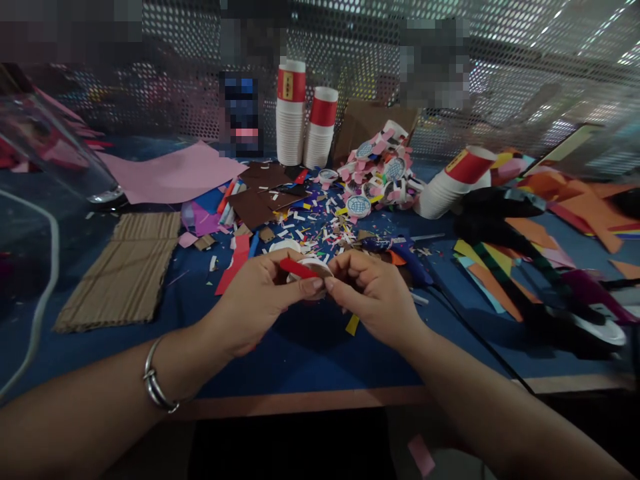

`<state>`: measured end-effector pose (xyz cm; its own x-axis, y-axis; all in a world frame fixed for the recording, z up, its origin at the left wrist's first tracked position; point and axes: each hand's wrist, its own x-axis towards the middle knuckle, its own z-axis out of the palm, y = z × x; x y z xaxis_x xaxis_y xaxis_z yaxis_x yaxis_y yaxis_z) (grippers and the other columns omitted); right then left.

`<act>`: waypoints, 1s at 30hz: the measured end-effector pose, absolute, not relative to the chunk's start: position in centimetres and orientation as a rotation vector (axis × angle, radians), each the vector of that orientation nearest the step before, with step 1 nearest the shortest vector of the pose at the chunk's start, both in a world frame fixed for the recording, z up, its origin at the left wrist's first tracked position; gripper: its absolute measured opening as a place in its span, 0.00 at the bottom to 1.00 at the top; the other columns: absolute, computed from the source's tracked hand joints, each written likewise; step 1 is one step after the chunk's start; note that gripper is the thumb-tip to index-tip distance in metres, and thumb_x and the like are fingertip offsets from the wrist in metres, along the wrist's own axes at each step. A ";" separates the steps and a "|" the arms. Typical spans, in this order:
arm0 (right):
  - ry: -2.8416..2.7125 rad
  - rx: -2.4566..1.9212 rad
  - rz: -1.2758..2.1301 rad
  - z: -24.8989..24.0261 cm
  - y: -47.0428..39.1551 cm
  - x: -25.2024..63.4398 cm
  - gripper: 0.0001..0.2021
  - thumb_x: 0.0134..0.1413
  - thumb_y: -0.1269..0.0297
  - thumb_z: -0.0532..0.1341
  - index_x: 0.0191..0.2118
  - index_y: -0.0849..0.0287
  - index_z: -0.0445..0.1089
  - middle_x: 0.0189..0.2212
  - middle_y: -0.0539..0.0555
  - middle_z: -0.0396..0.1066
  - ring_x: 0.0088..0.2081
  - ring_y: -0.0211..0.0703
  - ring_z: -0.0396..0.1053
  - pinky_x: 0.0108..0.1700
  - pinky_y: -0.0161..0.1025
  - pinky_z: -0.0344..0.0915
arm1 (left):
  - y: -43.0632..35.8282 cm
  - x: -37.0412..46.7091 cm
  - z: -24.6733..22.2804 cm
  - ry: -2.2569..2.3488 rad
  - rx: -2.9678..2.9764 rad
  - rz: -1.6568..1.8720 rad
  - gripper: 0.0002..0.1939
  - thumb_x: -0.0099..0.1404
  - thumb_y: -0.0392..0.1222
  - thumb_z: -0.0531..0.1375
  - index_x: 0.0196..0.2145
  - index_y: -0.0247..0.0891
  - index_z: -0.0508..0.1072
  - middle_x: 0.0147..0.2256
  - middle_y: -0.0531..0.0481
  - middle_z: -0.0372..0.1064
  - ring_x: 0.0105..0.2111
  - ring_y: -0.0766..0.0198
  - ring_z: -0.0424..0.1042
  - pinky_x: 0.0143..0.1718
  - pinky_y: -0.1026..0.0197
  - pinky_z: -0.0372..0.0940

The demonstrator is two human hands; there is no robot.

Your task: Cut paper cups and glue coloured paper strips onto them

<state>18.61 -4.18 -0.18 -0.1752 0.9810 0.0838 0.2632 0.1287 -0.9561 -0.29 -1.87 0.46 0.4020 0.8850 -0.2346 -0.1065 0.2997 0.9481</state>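
Observation:
My left hand (263, 290) and my right hand (377, 297) meet at the middle of the blue table. Between their fingertips is a small round white paper piece (324, 268), which looks like a cut-off cup base. Across its near side lies a red paper strip (300, 268), with my left thumb below it. Both hands are closed in a pinch, the right at the piece's right edge. My fingers hide part of the piece, so I cannot tell whether the strip is stuck to it. Another white disc (286, 248) lies just behind my left fingers.
Paper scraps (320, 223) litter the table behind my hands. A blue glue gun (420, 267) lies right, its cord running forward. Farther back are decorated round paper pieces (359, 205) in a heap and stacked paper cups (290, 133). Corrugated cardboard (123, 273) lies left, black-handled tools (520, 280) right.

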 end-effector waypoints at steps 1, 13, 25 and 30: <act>-1.580 -1.246 1.104 -0.2 -4.2 18.6 0.07 0.59 0.60 0.65 0.36 0.56 0.69 0.25 0.46 0.67 0.25 0.34 0.63 0.27 0.35 0.64 | -1.8 -0.3 0.4 0.926 1.069 0.806 0.17 0.53 0.42 0.78 0.35 0.37 0.78 0.30 0.53 0.76 0.29 0.66 0.74 0.29 0.65 0.68; -1.503 -1.331 0.797 0.5 -4.1 19.9 0.09 0.66 0.56 0.64 0.39 0.57 0.72 0.26 0.49 0.73 0.24 0.35 0.67 0.27 0.36 0.66 | 1.4 -4.1 3.5 0.858 1.209 1.195 0.07 0.62 0.36 0.72 0.34 0.49 0.84 0.36 0.59 0.76 0.37 0.67 0.67 0.43 0.61 0.66; -1.731 -1.423 0.684 -0.4 -3.1 21.3 0.14 0.71 0.54 0.60 0.35 0.56 0.71 0.25 0.49 0.72 0.27 0.38 0.69 0.32 0.38 0.63 | 2.1 -5.0 3.1 0.808 1.365 1.075 0.10 0.60 0.37 0.74 0.39 0.46 0.82 0.39 0.58 0.79 0.42 0.62 0.71 0.48 0.56 0.67; -1.756 -1.419 0.599 -0.2 -2.8 21.9 0.07 0.66 0.59 0.63 0.38 0.56 0.74 0.31 0.51 0.73 0.32 0.40 0.70 0.36 0.38 0.65 | 1.6 -5.0 3.8 0.826 1.446 0.946 0.04 0.64 0.39 0.71 0.37 0.44 0.82 0.39 0.57 0.78 0.41 0.63 0.71 0.47 0.59 0.67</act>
